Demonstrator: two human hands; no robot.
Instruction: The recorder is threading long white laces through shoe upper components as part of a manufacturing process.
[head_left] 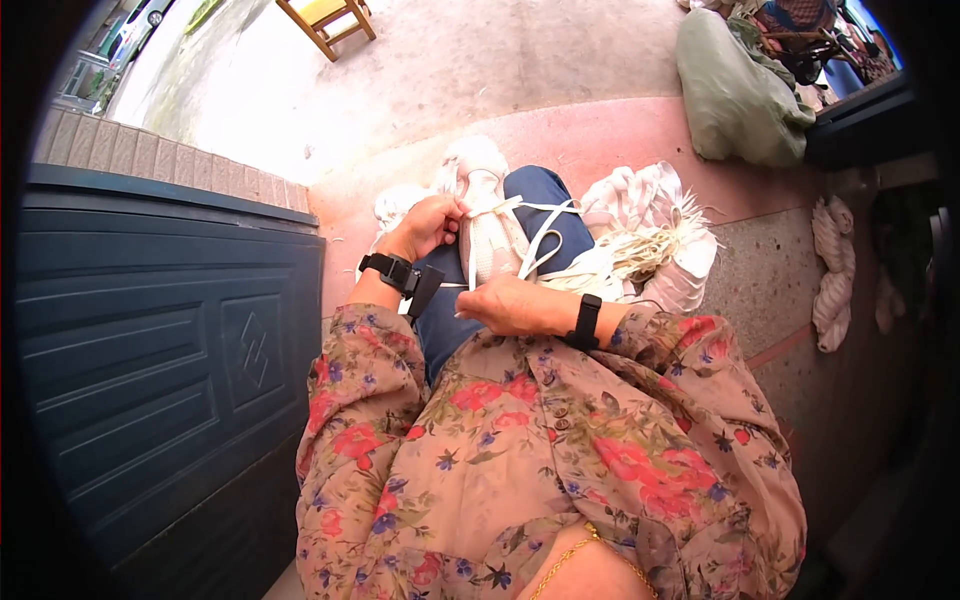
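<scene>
At twelve o'clock on the blue lap (445,335), the white bundle (492,246) looks light and squashable, best held around its tied middle, where fingers of the left hand (430,226), at ten, and right hand (512,304), at six, pinch the limp strap (496,208).

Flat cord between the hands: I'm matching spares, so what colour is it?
The cord is off-white, shown in the head view.

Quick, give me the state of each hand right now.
Left hand: closed, pinching the white strap at the bundle.
Right hand: closed, apparently on a strap end.
</scene>
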